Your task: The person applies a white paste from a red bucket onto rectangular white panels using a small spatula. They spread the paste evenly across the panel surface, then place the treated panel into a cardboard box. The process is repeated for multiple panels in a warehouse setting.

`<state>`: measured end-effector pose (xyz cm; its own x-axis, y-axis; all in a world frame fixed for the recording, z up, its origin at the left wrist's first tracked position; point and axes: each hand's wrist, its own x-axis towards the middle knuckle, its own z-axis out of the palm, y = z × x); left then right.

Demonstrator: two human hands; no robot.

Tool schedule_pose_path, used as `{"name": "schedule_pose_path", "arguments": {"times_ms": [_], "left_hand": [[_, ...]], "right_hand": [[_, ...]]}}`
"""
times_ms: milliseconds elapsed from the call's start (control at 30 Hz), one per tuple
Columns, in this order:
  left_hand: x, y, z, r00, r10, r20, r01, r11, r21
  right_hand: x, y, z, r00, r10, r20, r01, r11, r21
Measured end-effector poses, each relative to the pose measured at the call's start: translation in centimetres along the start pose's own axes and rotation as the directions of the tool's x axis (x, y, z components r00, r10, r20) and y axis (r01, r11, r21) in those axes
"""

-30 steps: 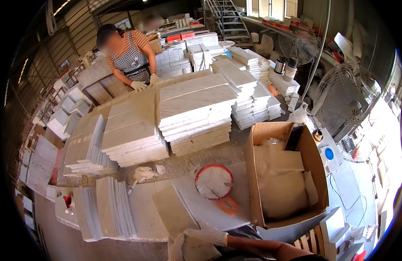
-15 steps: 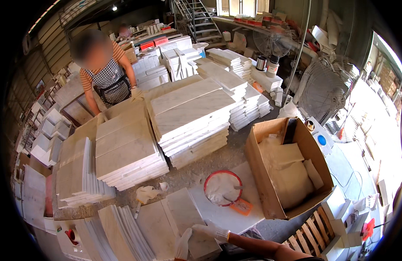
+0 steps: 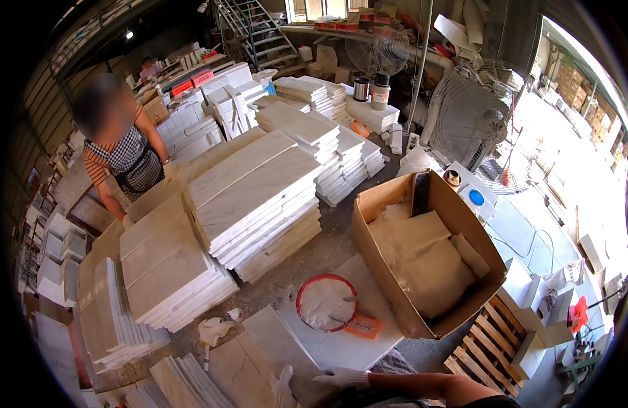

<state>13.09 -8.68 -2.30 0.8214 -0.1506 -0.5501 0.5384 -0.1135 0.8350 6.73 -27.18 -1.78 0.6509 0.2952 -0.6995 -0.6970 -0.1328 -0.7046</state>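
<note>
At the bottom edge of the head view, a gloved hand [image 3: 341, 378] comes in from the right on a bare forearm and lies flat on a white stone slab [image 3: 327, 333]. Its fingers are stretched out and close on nothing. Which of the person's hands this is cannot be told with certainty; it reads as the right one. Just to its left another white glove [image 3: 283, 387] stands at the slab's near edge; whether a hand fills it, and how its grip stands, cannot be told.

The slab lies low in the middle of the view, beside an open cardboard box [image 3: 382, 204] holding pale plastic-wrapped packing. On the slab's far part rests a red hoop [image 3: 302, 306] with clear film inside it, and a small orange block [image 3: 363, 327] lies touching the hoop's near right side. A wooden pallet [image 3: 491, 347] sits to the right, below the box.

Beyond the slab, tall stacks of white tiles [image 3: 253, 197] fill the floor. A crumpled white rag [image 3: 212, 330] lies on the dusty ground between stacks. At the upper left another person [image 3: 120, 163] in a checked apron leans over a stack. A large floor fan [image 3: 474, 119] stands to the upper right.
</note>
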Motion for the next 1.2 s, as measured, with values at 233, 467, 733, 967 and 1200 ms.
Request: {"name": "schedule_pose_path", "arguments": {"times_ms": [233,467,733,967,1200], "left_hand": [[1.3,0.9,-2.5,0.999,0.053,0.006,-0.041,0.693,0.720],[2.6,1.3,-4.8,0.997,0.060,0.054,-0.071,0.341,0.937],[4.4,-2.9,-5.8,0.967,0.193,0.165,-0.198,0.162,0.967],[3.3,-0.4,-5.1,0.988,0.047,0.145,-0.151,0.185,0.971],[3.3,6.3,-1.7,0.976,-0.202,0.076,-0.035,0.201,0.979]], "right_hand": [[2.2,1.9,1.1,0.985,-0.089,-0.149,0.080,0.995,-0.064],[3.4,3.0,1.6,0.974,-0.192,-0.122,0.120,0.890,-0.439],[-7.7,-7.2,-5.4,0.841,-0.472,0.265,0.447,0.329,-0.832],[-13.8,-17.6,-19.0,0.741,-0.587,-0.325,0.228,0.675,-0.701],[-6.2,-22.4,-44.2,0.422,-0.827,-0.370,-0.112,0.358,-0.927]]}}
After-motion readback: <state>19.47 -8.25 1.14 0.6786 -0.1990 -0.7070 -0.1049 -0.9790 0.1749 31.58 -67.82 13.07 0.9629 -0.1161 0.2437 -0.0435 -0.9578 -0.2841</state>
